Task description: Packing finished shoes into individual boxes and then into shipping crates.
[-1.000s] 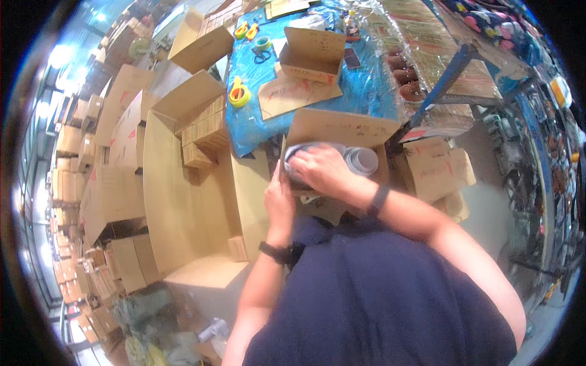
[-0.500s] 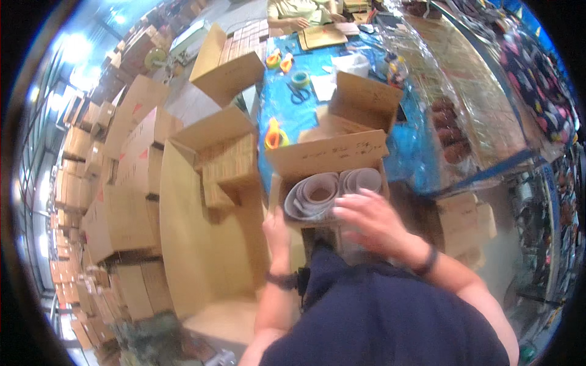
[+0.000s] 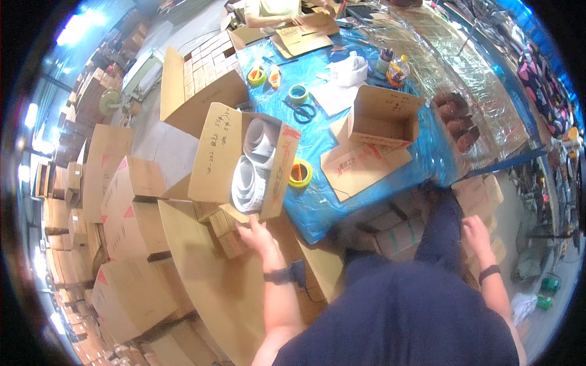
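My left hand (image 3: pixel 257 236) grips the near end of an open cardboard box (image 3: pixel 206 160), fingers closed on its edge. Tilted, the box hangs over a larger carton at the table's left side. Inside it lie curled rolls of pale sheet (image 3: pixel 249 184), with a second roll (image 3: pixel 260 139) beyond them. Down at my right side is my right hand (image 3: pixel 477 236), loosely curled, with nothing visible in it. Flattened cardboard (image 3: pixel 479 189) lies just beyond that hand.
A blue-covered table (image 3: pixel 314 210) holds an open empty box (image 3: pixel 384 119), yellow tape (image 3: pixel 300 173), green tape (image 3: pixel 298 93), black scissors (image 3: pixel 304 113) and brown rolls (image 3: pixel 455 122). A large open carton (image 3: pixel 201 262) stands left, beside stacked boxes (image 3: pixel 137 213). Another person's hand (image 3: pixel 295 21) is at the far end.
The box of rolls has moved left, off the table front, turned and tilted in my left hand. My right hand has left the rolls and dropped to my right side. The view has shifted.
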